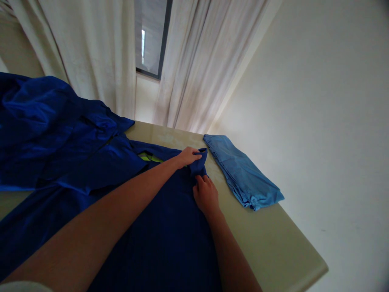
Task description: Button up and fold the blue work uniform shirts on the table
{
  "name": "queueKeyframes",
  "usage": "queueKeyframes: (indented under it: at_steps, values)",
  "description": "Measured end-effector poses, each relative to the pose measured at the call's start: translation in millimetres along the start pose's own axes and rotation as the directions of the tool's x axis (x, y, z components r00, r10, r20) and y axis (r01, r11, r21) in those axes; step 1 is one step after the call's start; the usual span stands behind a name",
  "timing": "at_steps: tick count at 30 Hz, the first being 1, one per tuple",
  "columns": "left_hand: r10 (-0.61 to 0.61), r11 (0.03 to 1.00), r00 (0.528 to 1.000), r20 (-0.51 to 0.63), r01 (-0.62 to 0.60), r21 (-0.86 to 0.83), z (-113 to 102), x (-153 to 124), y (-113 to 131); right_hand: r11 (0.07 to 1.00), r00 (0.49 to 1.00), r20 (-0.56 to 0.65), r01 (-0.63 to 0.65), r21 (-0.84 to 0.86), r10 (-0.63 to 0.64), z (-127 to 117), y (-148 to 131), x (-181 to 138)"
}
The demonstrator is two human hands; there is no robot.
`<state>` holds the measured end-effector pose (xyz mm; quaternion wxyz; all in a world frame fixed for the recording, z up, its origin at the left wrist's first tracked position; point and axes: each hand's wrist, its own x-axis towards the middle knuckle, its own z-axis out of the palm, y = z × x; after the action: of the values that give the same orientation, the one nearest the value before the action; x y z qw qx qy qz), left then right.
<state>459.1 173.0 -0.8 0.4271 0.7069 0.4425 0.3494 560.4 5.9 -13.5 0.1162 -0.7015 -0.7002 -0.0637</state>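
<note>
A dark blue garment point(164, 231) lies spread over the beige table point(273, 247). My left hand point(189, 155) reaches across it and pinches a raised corner of the dark blue cloth at its far right end. My right hand point(206, 194) rests just below that corner, fingers curled onto the same fold of cloth. A yellow-green strip point(149, 157) shows on the garment under my left forearm.
A folded light blue garment point(243, 172) lies to the right of my hands, near the table's right edge. A heap of bright blue cloth point(51, 129) is piled at the left. White curtains point(194, 61), a window and a white wall stand behind.
</note>
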Motion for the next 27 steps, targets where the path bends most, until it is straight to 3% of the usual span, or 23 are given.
queueKeyframes:
  at_steps: [7, 13, 17, 20, 22, 23, 25, 27]
  values:
    - [-0.033, 0.998, 0.995, -0.089, 0.038, 0.048, -3.9, 14.2, -10.0, 1.000, 0.999, -0.027, -0.019, -0.022, 0.019, 4.8, 0.0, 1.2]
    - [0.087, 0.974, 0.987, -0.138, -0.055, 0.221, -3.3, 11.2, -5.2, 1.000, 0.997, -0.081, -0.022, -0.020, 0.020, 4.9, 0.9, 0.8]
    - [-0.025, 0.938, 0.997, -0.074, 0.050, 0.344, -3.0, 20.1, -9.4, 1.000, 0.996, -0.090, -0.020, -0.018, 0.018, 3.6, 0.0, -0.3]
    - [-0.040, 0.923, 0.996, -0.080, 0.067, 0.380, -8.5, 16.6, -15.2, 1.000, 1.000, -0.020, -0.012, 0.013, 0.013, 4.0, -0.9, -1.4]
    - [0.056, 0.900, 0.996, -0.064, -0.023, 0.435, -15.7, 5.0, -19.3, 0.999, 0.999, 0.028, 0.029, 0.035, -0.030, 4.6, -0.5, -1.8]
    - [0.134, 0.866, 0.991, -0.004, -0.115, 0.486, -20.6, -3.1, -21.4, 0.997, 0.998, 0.036, 0.054, 0.049, -0.055, 5.0, 0.1, -1.8]
    - [0.260, 0.733, 0.942, 0.213, -0.336, 0.592, -33.7, -21.7, -24.5, 0.993, 0.996, 0.023, 0.083, 0.083, -0.085, 6.1, 2.0, -1.2]
    - [0.292, 0.587, 0.876, 0.384, -0.481, 0.651, -52.9, -42.8, -24.7, 0.991, 0.997, 0.002, 0.075, 0.111, -0.075, 7.3, 4.2, 0.2]
